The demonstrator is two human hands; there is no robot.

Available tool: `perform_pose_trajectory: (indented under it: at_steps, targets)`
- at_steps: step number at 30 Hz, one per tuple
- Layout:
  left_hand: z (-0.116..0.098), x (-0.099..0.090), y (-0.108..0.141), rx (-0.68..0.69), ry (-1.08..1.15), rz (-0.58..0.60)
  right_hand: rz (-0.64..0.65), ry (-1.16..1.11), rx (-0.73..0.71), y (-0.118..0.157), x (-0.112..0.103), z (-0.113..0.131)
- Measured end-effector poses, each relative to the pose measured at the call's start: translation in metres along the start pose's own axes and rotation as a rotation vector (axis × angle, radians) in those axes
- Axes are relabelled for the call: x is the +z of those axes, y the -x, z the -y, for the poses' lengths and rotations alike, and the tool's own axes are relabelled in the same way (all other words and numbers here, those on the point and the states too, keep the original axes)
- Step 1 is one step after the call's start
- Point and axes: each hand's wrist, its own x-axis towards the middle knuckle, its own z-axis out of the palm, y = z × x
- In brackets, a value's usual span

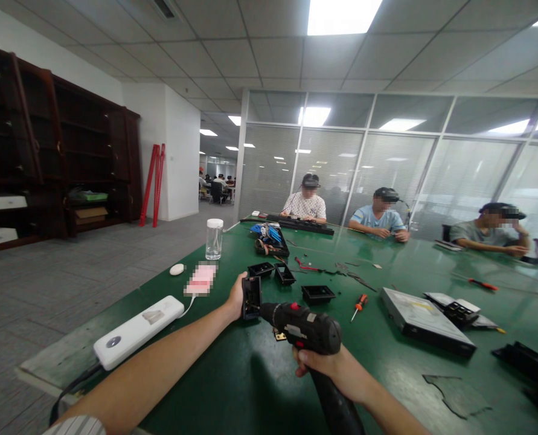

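Observation:
My left hand (238, 297) grips a small black plastic housing (252, 297) by its left side, holding it on edge above the green table with its open face toward the right. In my right hand (323, 366) is a black cordless drill (302, 326), its chuck pointing left at the housing. Chuck and housing meet in the view; whether a bit touches a screw I cannot tell. Below the chuck a small brass-coloured piece (279, 335) shows. Similar black housings lie beyond: one at the left (260, 269), one in the middle (285, 274), one at the right (318, 294).
An orange-handled screwdriver (360, 306) and a flat metal device case (425, 320) lie to the right. On the left are a white power strip (139, 331), a phone (200, 279) and a clear jar (214, 240). Three people sit along the far side of the table (196, 386).

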Motion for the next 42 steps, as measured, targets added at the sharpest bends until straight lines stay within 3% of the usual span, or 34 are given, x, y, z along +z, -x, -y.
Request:
perform_pose_trajectory:
  at_steps: [42]
  targets:
    - [0.0004,-0.0020,-0.0009,-0.001,-0.020,0.003,-0.024,-0.022,0.001,-0.0008,0.0026,0.0031]
